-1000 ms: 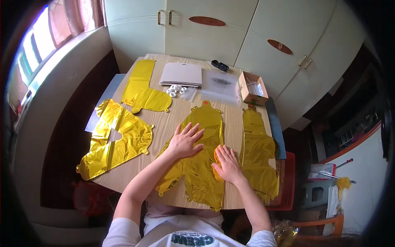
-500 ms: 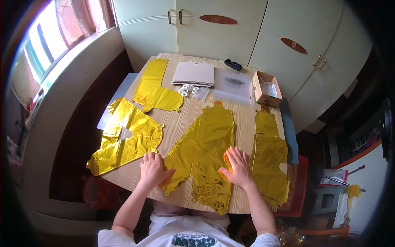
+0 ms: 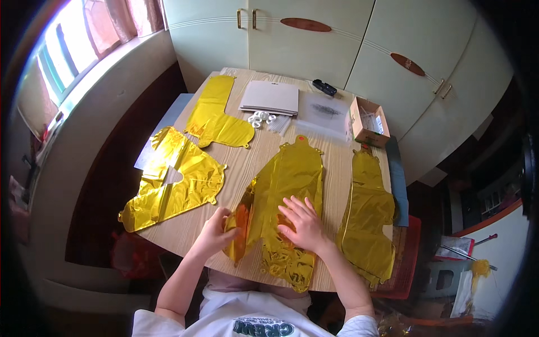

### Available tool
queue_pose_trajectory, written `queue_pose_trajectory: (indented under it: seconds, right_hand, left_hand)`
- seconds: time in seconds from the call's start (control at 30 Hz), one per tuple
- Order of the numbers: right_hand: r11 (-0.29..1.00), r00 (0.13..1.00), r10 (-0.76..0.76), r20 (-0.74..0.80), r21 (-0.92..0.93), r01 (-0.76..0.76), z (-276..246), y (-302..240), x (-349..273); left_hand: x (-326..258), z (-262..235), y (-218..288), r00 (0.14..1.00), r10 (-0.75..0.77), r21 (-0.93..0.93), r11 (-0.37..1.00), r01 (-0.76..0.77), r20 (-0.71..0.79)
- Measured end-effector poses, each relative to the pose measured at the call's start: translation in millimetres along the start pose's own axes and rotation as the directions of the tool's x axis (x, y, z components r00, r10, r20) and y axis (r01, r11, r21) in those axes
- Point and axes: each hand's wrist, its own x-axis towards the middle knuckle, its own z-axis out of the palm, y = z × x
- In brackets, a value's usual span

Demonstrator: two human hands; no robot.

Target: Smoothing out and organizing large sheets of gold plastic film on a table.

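A flat gold foil balloon (image 3: 292, 174) lies in front of me on the table, its narrow tabbed end pointing away. My left hand (image 3: 216, 231) pinches its lower left edge and holds that edge up off the wood, so the foil bends inward and glints orange. On the balloon's middle, right of its centre crease, my right hand (image 3: 305, 224) rests with fingers spread. To the left lies a gold foil balloon with a cut-out (image 3: 196, 182). Behind that is an L-shaped gold foil balloon (image 3: 210, 112). A long gold foil balloon (image 3: 368, 205) lies on the right.
The wooden table (image 3: 269, 145) carries a stack of pale cards (image 3: 270, 96), white rings (image 3: 257, 120), clear plastic sheets (image 3: 323, 118), a black object (image 3: 324, 87) and an open cardboard box (image 3: 370, 122) along its far side. Cabinets (image 3: 309, 50) stand behind; a red crate (image 3: 411, 264) is at lower right.
My left hand has taken hold of the middle balloon's left edge and raised it inward. My right hand has slid left from the balloon's right edge onto its middle.
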Motion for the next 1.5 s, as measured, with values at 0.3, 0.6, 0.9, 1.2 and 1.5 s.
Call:
queue_pose_trajectory:
  seconds: [0.3,0.6,0.9,1.2,1.5]
  right_hand:
    - [0.393,0.911,0.363,0.196,0.854,-0.340,2,6,14]
    - [0.949,0.981,0.138,-0.134,0.303,-0.092,-3,16,21]
    - [0.970,0.950,-0.235,0.204,-0.009,0.241,8,3,38]
    - [0.966,0.950,-0.248,0.188,-0.027,0.257,12,4,34]
    - [0.958,0.951,-0.280,0.136,-0.026,0.286,14,3,33]
  left_hand:
    - [8,60,66,0.950,0.217,0.373,0.881,-0.290,0.226]
    - [24,39,63,0.946,0.321,0.393,0.865,-0.311,0.043]
    - [28,-3,36,1.000,0.021,0.063,0.998,-0.021,0.012]
    - [31,-1,27,0.998,0.061,-0.015,0.998,-0.061,-0.006]
    - [33,-5,21,0.999,0.045,0.038,0.998,-0.044,-0.029]
